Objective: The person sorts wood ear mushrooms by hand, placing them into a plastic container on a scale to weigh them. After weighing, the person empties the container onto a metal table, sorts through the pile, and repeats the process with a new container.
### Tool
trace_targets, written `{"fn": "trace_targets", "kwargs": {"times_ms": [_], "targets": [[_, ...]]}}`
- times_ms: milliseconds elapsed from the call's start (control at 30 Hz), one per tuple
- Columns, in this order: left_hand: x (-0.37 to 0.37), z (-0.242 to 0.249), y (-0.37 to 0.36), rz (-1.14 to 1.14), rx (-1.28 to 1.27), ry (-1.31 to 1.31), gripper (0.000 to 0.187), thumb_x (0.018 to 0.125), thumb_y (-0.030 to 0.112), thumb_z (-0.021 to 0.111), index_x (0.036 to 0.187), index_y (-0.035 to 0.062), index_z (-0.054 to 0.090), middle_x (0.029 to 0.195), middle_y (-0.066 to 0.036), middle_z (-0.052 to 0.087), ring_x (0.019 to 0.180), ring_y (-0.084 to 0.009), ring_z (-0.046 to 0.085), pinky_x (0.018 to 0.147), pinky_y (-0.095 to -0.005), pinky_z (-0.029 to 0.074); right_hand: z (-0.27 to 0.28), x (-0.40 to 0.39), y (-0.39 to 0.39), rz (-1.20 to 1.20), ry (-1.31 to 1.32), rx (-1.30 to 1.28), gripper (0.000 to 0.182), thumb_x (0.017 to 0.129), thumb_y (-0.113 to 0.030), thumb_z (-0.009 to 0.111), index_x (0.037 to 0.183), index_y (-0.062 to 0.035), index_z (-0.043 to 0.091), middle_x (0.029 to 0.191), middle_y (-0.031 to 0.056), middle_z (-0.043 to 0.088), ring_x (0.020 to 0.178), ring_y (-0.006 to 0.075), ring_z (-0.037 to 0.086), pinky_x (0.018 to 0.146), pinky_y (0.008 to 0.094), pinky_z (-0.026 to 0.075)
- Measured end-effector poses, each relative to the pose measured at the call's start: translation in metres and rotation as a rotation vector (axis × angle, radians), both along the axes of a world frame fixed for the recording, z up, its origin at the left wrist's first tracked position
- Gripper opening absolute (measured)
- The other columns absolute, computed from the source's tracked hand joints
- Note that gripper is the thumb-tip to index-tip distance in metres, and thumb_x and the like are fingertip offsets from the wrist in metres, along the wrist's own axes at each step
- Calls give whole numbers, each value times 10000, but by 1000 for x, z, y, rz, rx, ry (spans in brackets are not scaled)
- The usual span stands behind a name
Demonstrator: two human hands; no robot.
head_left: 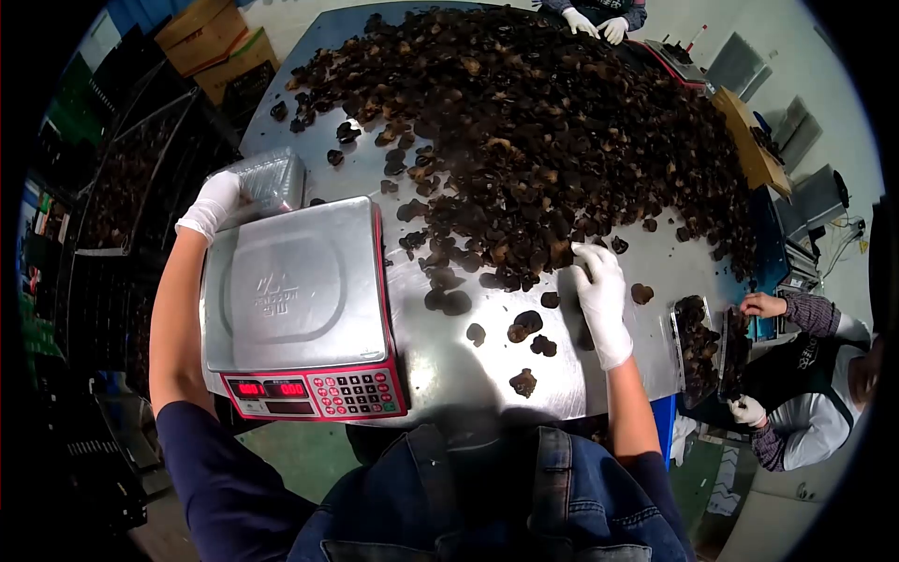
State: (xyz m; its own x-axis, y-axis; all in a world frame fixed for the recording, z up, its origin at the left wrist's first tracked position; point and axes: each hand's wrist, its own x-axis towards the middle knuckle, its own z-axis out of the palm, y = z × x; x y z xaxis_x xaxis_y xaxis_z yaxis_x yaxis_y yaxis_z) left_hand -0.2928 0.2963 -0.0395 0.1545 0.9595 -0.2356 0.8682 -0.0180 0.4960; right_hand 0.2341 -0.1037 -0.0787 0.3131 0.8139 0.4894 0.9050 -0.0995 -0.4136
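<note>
My left hand (215, 201), in a white glove, is at the near left edge of a clear plastic tray (272, 178). Its fingers are closed on the tray's rim, their tips partly hidden. Just below lies a digital scale (295, 290) with a bare steel plate and red zeros on its display. My right hand (601, 298), also gloved, hovers over the steel table at the near edge of a big heap of dark wood ear mushrooms (524, 178). Its fingers are apart, with nothing visible between them. Loose mushroom pieces (526, 323) lie to its left.
At the right, a co-worker (810, 384) handles mushroom-filled clear trays (698, 347). Another person's gloved hands (596, 23) rest at the far edge. Black crates (131, 178) stand at the left, cardboard boxes (211, 42) behind them. The steel table (449, 375) ends near my waist.
</note>
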Motion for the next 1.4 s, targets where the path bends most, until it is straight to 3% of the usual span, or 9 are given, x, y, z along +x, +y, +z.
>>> {"fn": "trace_targets", "kwargs": {"times_ms": [167, 333, 467, 533, 800, 933, 1067, 1200, 1400], "targets": [[15, 26, -38, -528, 765, 599, 93, 784, 60, 655, 874, 61, 680, 845, -131, 669, 838, -341, 639, 759, -408, 511, -28, 1, 40, -94, -217, -377, 534, 673, -191, 817, 1178, -138, 653, 1194, 72, 604, 1181, 261, 524, 963, 415, 410], [34, 52, -96, -429, 998, 407, 167, 775, 1, 622, 921, 80, 631, 835, -105, 604, 831, -312, 601, 759, -415, 488, -24, 5, 27, -78, -76, -17, 438, 679, -82, 812, 1077, -67, 630, 1147, 92, 626, 1025, 301, 604, 873, 400, 491], [58, 61, -190, -383, 1212, 282, 199, 753, 6, 647, 925, 100, 617, 865, -81, 559, 851, -292, 575, 744, -412, 468, -43, 14, -1, -154, 541, 123, 319, 851, 27, 653, 1144, -63, 566, 955, 27, 592, 798, 69, 558, 707, 237, 489], [67, 65, -236, -442, 1198, 353, 216, 748, 16, 651, 938, 113, 621, 844, -75, 526, 823, -280, 556, 733, -407, 453, -25, 13, -11, -102, 1093, 145, 342, 854, 66, 608, 1175, -37, 553, 1070, 38, 564, 884, 96, 564, 740, 225, 484], [80, 44, -308, -556, 1009, 314, 239, 759, 80, 641, 994, 103, 600, 828, -47, 518, 785, -225, 531, 726, -372, 428, -2, -2, 5, -28, 1118, 134, 379, 881, -3, 465, 1220, -52, 626, 1062, -9, 621, 768, 61, 499, 701, 220, 437], [86, 41, -322, -614, 833, 504, 298, 738, 88, 631, 1034, 99, 598, 903, -40, 543, 838, -210, 535, 768, -356, 438, -3, -7, 1, -1, 1120, 48, 331, 936, -70, 451, 1211, -34, 632, 1156, 49, 657, 995, 136, 605, 885, 312, 491], [115, 60, -348, -517, 733, 235, 529, 762, 142, 734, 1258, 60, 567, 1150, -105, 606, 1022, -288, 567, 880, -404, 447, 34, -28, 0, 70, 1626, 211, 253, 1004, -226, 484, 1092, -43, 635, 998, 64, 659, 922, 164, 628, 833, 346, 521], [182, 45, -373, -546, 266, -295, 608, 802, 151, 722, 1359, 50, 501, 1328, -185, 534, 1198, -371, 525, 1015, -462, 419, 23, -28, 34, 2, 1159, 35, 141, 908, -63, 644, 1043, -25, 666, 950, 48, 657, 894, 130, 619, 831, 265, 494], [288, -62, -361, -317, 451, -97, 706, 796, 211, 732, 1416, 45, 440, 1484, -223, 362, 1352, -434, 358, 1102, -506, 334, 12, -45, 119, 71, -26, -111, 652, 749, 125, 494, 1284, -223, 626, 1364, 166, 545, 1196, 361, 551, 966, 388, 500]]}}
